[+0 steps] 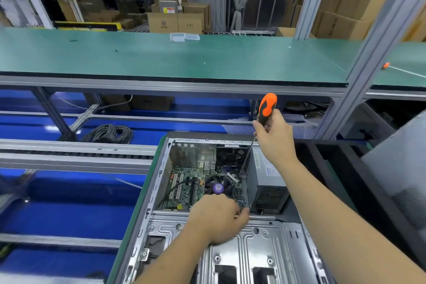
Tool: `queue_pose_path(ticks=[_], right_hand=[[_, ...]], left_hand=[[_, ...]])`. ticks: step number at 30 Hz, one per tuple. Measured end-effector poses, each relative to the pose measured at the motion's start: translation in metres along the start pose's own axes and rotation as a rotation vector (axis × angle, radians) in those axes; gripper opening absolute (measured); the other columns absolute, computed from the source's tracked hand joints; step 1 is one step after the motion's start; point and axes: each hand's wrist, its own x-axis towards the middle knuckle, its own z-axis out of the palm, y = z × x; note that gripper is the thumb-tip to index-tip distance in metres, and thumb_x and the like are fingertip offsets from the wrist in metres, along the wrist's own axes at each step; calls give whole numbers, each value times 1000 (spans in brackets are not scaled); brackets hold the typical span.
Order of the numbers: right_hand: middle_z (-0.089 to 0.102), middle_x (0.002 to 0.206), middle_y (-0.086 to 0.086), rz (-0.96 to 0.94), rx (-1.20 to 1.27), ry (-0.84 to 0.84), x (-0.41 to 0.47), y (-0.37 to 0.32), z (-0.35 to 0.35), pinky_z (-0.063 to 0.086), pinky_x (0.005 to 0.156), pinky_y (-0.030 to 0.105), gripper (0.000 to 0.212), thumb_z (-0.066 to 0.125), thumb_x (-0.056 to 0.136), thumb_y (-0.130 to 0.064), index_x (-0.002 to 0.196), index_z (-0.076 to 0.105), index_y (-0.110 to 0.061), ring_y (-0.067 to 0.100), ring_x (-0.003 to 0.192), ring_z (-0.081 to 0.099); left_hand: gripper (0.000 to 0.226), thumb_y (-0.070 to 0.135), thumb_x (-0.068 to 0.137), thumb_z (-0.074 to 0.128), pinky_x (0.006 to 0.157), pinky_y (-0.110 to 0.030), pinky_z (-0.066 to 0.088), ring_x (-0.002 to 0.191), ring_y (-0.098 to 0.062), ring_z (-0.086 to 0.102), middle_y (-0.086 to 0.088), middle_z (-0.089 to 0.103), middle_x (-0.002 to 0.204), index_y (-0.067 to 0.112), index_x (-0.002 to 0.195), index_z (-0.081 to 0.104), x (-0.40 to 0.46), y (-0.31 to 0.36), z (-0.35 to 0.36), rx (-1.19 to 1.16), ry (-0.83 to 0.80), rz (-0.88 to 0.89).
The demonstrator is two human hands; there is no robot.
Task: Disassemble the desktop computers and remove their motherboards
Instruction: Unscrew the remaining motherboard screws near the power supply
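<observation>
Clenched around the orange-and-black handle of a screwdriver (267,108), the right hand (275,138) keeps the tool nearly upright, its shaft run down into the open case (159,182) with the tip lost among cables beside the power supply (267,182). The left hand (219,219) is laid on the metal crossbar at the near edge of the motherboard bay, fingers curled at the board's near right corner; whether anything is pinched there cannot be told.

The case is lying on its side at the near right of the desk (129,226), its panel off. It is judged heavy and stiff, with sharp sheet-metal edges, and is best steadied by its frame. The power supply is set along the right wall of the case, a dense block still in place.

The motherboard (184,188) is seated flat on the floor of the case, between the left wall and the power supply, with a fan (218,188) on it and a black cable draped across its slots. It is judged light, thin, brittle under bending and easily scratched; it should be lifted by its bare edges or by the fan assembly, never by components, once screws and cables are freed. The screws are too small to be made out.
</observation>
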Motion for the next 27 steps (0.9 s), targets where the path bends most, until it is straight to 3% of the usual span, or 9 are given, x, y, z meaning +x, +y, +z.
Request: queue_pose_path(ticks=[5,10,16,19,21,23,24,27], right_hand=[[62,78,-6,-29,-32,10,5,-4,-2,44,62,33,13,63,95,-25,93,51,-21,16,72,60],[63,82,-1,-6,-26,-10,2,-3,-1,48,68,36,12,62,95,-26,94,51,-22,24,79,62],[60,79,-4,-25,-47,-26,2,-4,3,40,59,24,15,62,96,-26,91,48,-26,14,73,58],[56,79,-7,-33,-85,-36,7,-9,3,38,60,24,23,65,92,-20,85,45,-29,6,71,54],[57,85,-3,-19,-47,-37,11,-14,0,44,67,31,31,67,87,-12,105,46,-27,15,76,57],[59,93,1,-44,-50,-81,14,-21,-6,51,69,36,72,70,85,-8,133,28,-41,23,78,61],[60,93,2,-71,-94,-108,16,-24,-9,54,70,38,77,72,84,-9,134,24,-43,26,77,62],[59,86,5,-141,-165,-120,23,-30,-16,53,69,40,65,73,82,-13,125,30,-37,31,73,59]], left_hand=[[69,63,94,20,60,-31,53,49,-20,50,-2,52,53,10,60,49,-1,0,0,-7,-3,0],[69,63,95,21,62,-33,55,51,-21,52,-2,54,54,9,62,50,-1,0,-1,-12,-15,-8],[68,63,94,21,58,-30,51,50,-20,50,-2,52,54,11,60,49,-1,0,-2,-16,-17,-11],[68,63,95,22,55,-29,48,50,-20,49,-2,52,54,10,60,49,-1,0,-2,-21,-16,-14],[68,62,95,22,56,-29,49,50,-21,49,-3,51,54,10,60,48,-1,0,-2,-27,-19,-20],[68,62,95,23,60,-32,53,50,-22,50,-3,51,54,9,60,48,0,0,-3,-26,-24,-21],[68,62,95,23,60,-32,54,50,-22,50,-3,52,54,9,60,48,0,0,-3,-24,-22,-19],[68,63,94,22,53,-28,46,50,-20,50,-1,51,53,10,60,48,-1,0,-1,-24,-9,-17]])
